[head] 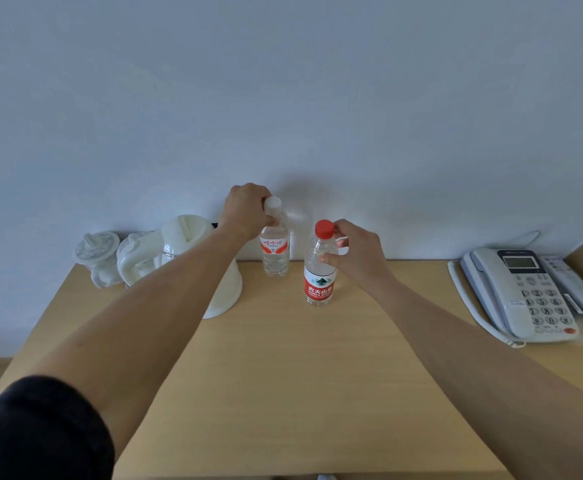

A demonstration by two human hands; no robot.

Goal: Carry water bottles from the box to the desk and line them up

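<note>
Two clear water bottles stand upright on the wooden desk (283,375). The white-capped bottle (275,252) is close to the wall, and my left hand (245,211) grips its neck just under the cap. In front and to its right stands the red-capped bottle (319,271) with a red label. My right hand (356,252) holds its shoulder, thumb on the near side and fingers curled behind. The box is out of view.
A white electric kettle (210,271) stands left of the bottles, partly behind my left forearm. Two white lidded cups (98,252) sit at the back left corner. A grey desk phone (525,292) with a coiled cord lies at the right.
</note>
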